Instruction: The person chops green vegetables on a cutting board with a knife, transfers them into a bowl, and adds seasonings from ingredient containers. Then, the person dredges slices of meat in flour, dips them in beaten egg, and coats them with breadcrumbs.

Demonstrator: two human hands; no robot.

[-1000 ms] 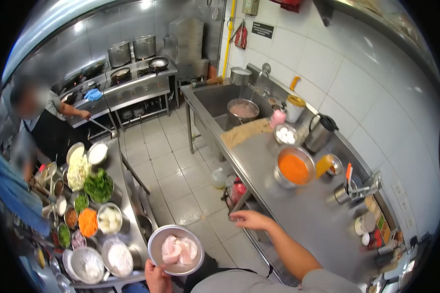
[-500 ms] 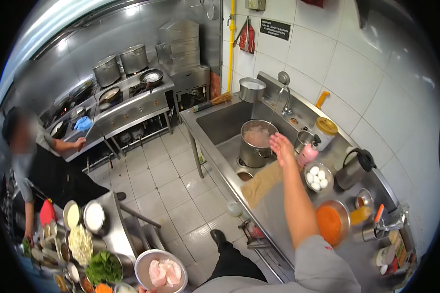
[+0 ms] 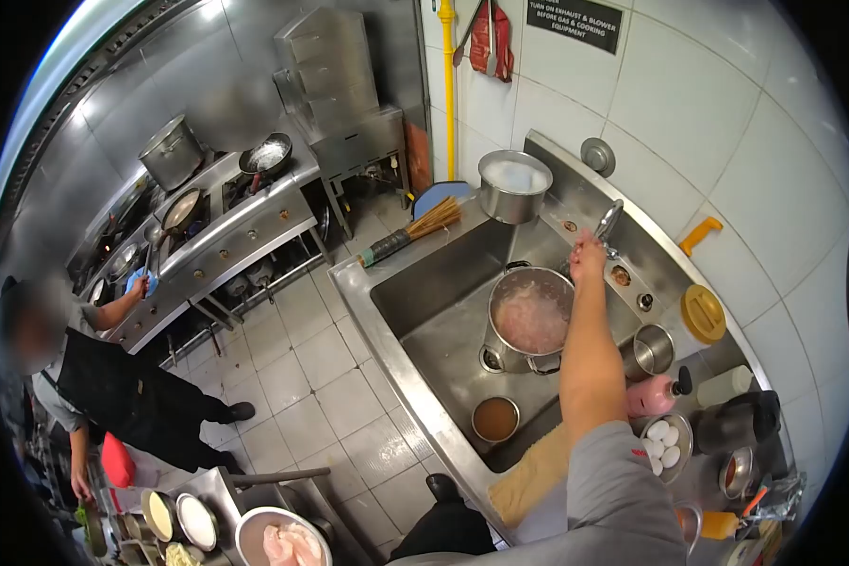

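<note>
My right hand (image 3: 589, 255) is closed at the faucet (image 3: 610, 226) behind the sink (image 3: 434, 321); what its fingers grip is partly hidden. Below it, a large pot (image 3: 532, 319) in the sink holds pinkish meat in cloudy liquid. A smaller bowl of brown liquid (image 3: 495, 419) rests near the sink's front. At the bottom edge is the metal bowl (image 3: 251, 540) with pale raw meat (image 3: 292, 545) inside. My left hand is out of the frame.
A pot of whitish liquid (image 3: 516, 185) and a bristle brush (image 3: 415, 231) sit on the sink's rim. Eggs (image 3: 662, 443), a pink bottle (image 3: 651, 394) and a brown cloth (image 3: 530, 479) are at the right. A co-worker (image 3: 113, 377) stands left by the stoves (image 3: 226, 247).
My right arm has reached from over the counter to the faucet. The view has shifted toward the sink, and the meat bowl now sits lower in view. The co-worker's raised hand now holds a utensil at the stove.
</note>
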